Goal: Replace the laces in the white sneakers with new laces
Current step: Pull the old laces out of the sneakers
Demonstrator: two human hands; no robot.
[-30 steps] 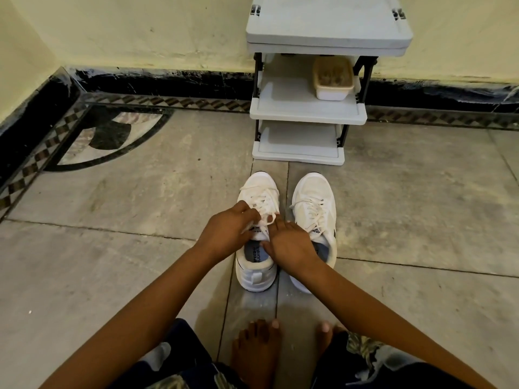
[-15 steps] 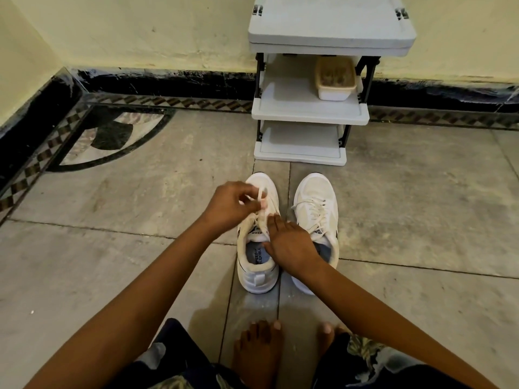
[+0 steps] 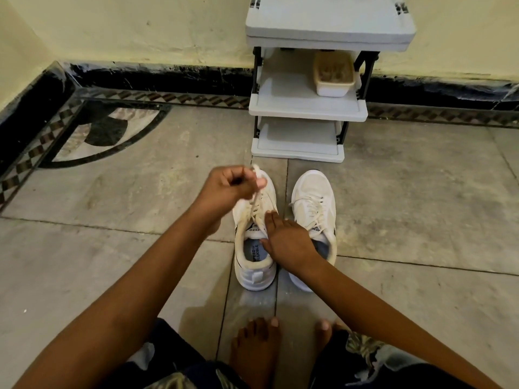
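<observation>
the two white sneakers stand side by side on the stone floor (image 3: 421,220) at 12 o'clock from your bare feet, toes pointing away towards the grey shoe rack (image 3: 307,108). your left hand (image 3: 231,188) is closed in a pinch on the old lace (image 3: 254,204) of the left sneaker (image 3: 254,276). it lifts the lace up and out to about 10 o'clock of the shoe's opening, and the lace end pokes out above your fingers. your right hand (image 3: 286,242) lies flat, fingers straight, pressing on the tongue (image 3: 257,230) and collar at 3 o'clock of that opening; it grips nothing.

this looks like the unlacing stage, early in the job. the lace is threaded through most of the eyelets, the right sneaker (image 3: 314,192) is fully laced, and no new laces are in view.

to do this well, bear down with the flat hand so the shoe cannot lift or skid. draw the lace along the line of each eyelet rather than sideways, one crossing at a time, since a hard yank may jam the tip. loosen the lower rows with a finger before pulling.

readable print: the insole (image 3: 255,249) says "speed" and "flexible" with a small mark between. the tongue tab shows "...peed", and the other shoe's tab "...eed". a cream tub (image 3: 332,80) sits on the rack's middle shelf at 1 o'clock, with no legible label.
</observation>
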